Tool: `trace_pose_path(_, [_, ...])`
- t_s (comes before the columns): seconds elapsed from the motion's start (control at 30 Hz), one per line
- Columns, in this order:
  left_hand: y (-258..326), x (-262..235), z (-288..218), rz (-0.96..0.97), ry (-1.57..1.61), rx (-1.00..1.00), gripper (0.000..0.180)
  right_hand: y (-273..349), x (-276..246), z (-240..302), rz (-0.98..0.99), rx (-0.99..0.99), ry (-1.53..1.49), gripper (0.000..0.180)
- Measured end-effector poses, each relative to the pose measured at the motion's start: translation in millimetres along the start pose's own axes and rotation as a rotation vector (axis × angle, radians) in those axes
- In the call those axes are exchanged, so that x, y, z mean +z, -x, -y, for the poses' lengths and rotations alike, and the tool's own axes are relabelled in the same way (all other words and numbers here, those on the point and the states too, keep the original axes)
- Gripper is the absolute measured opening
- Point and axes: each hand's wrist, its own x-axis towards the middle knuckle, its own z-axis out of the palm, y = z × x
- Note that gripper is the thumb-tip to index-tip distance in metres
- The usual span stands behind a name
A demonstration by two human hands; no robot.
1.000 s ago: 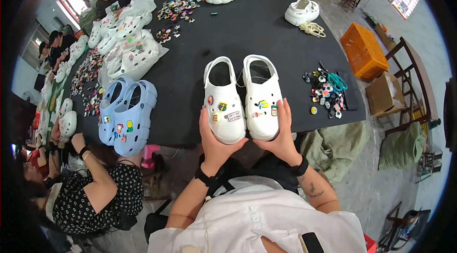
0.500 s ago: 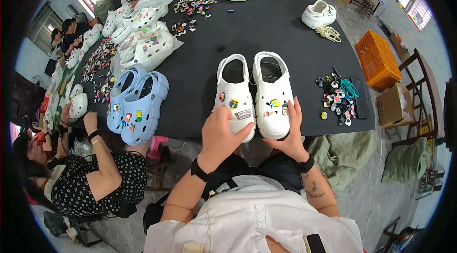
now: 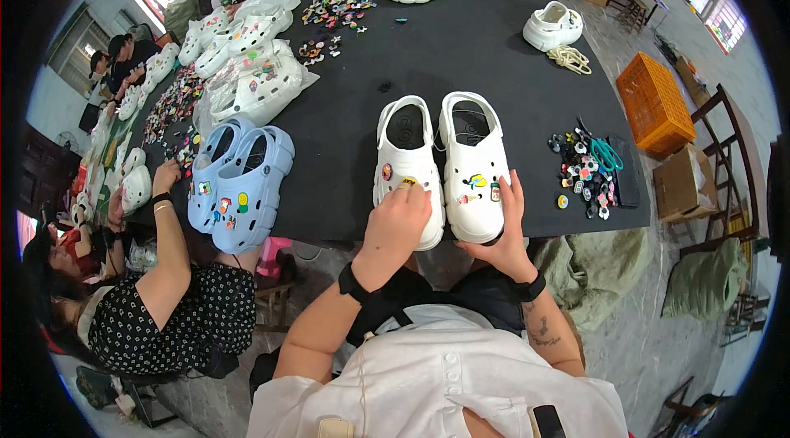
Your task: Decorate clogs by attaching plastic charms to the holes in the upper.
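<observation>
Two white clogs [image 3: 440, 166] are set side by side at the near edge of a black bench [image 3: 346, 100]. A charm is pressed onto the left clog by the closed left hand [image 3: 397, 220]. The right clog is steadied by the open right hand [image 3: 502, 232]. Loose charms [image 3: 584, 174] lie right of it; another is judged due.

both forearms reach up from the lower edge, hands side by side at centre frame.
left hand [image 3: 401, 216] curled knuckles-up, fingers bunched toward 12 o'clock; right hand [image 3: 504, 228] open, fingers spread toward 12 o'clock; a dark band on each wrist.
</observation>
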Motion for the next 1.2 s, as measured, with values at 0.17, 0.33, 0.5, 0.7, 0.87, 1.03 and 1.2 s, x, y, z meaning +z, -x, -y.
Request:
trace_pose_path(0.17, [13.0, -15.1, 30.2, 0.04, 1.138, -0.766, 0.03, -1.4, 0.4, 2.0, 0.01, 0.009, -0.025, 0.118])
trace_pose_path(0.33, [47.5, -23.4, 38.4, -0.084, 1.624, -0.825, 0.04, -1.7, -7.1, 5.1, 0.03, 0.031, -0.004, 0.114])
trace_pose_path(0.5, [56.3, -45.9, -1.5, 0.409, 1.256, -0.671, 0.044, 3.8, -23.0, 49.6, 0.025, -0.309, 0.0, 0.077])
trace_pose_path(0.7, [50.8, -34.0, -29.8, 0.693, 1.449, -0.405, 0.041, 5.9, -14.0, 70.5, 0.193, -0.522, -0.11, 0.045])
trace_pose_path(0.87, [49.6, -36.4, -28.9, 0.747, 1.335, -0.278, 0.032, 12.1, -26.5, 69.9, 0.18, -0.385, -0.227, 0.033])
trace_pose_path(1.03, [57.1, -41.9, -11.1, 0.492, 1.147, -0.227, 0.022, 9.4, -56.9, 38.1, -0.124, 0.173, -0.247, 0.016])
trace_pose_path(1.2, [74.8, -39.8, 12.6, 0.226, 0.938, -0.226, 0.015, -3.4, -86.9, -36.0, -0.395, 0.312, -0.195, 0.02])
